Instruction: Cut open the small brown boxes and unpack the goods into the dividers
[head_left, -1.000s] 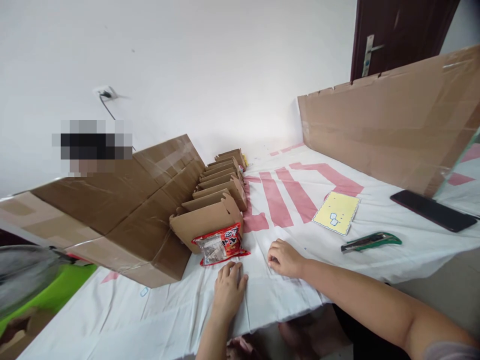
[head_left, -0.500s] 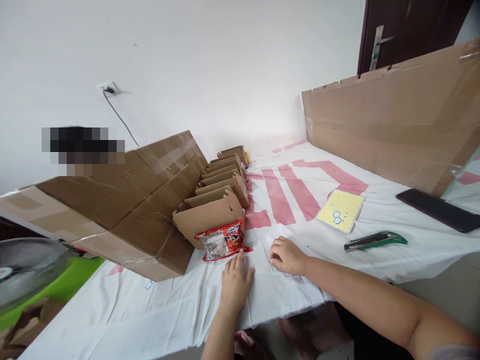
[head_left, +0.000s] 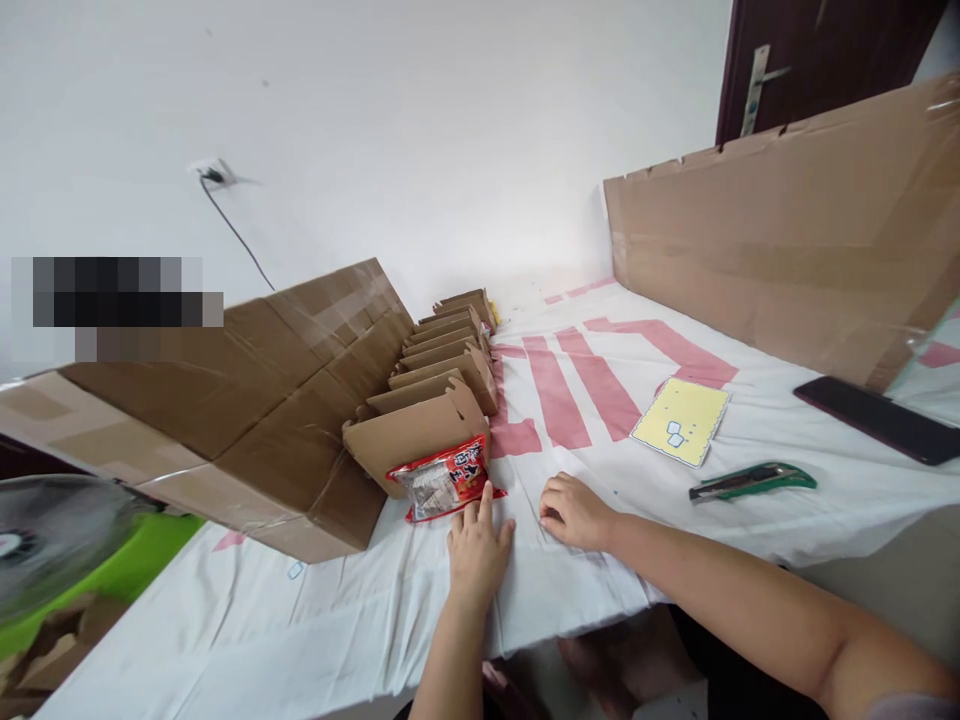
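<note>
My left hand reaches over the cloth with its fingers stretched out, the index fingertip at the right end of a red snack packet. That packet has a clear window and leans against the front cardboard box of a row. My right hand rests on the cloth to the right, its fingers curled in and nothing visible in them. Beyond it lie a yellow card with a wavy edge and a green utility knife.
A large cardboard panel stands on the left, with a person's head behind it. Another cardboard panel rises on the right. A black phone lies at the right. A fan stands at lower left.
My left hand has shifted slightly right, its index finger now extended at the packet's right end. The person's head behind the panel has moved left. My right hand stays put.
</note>
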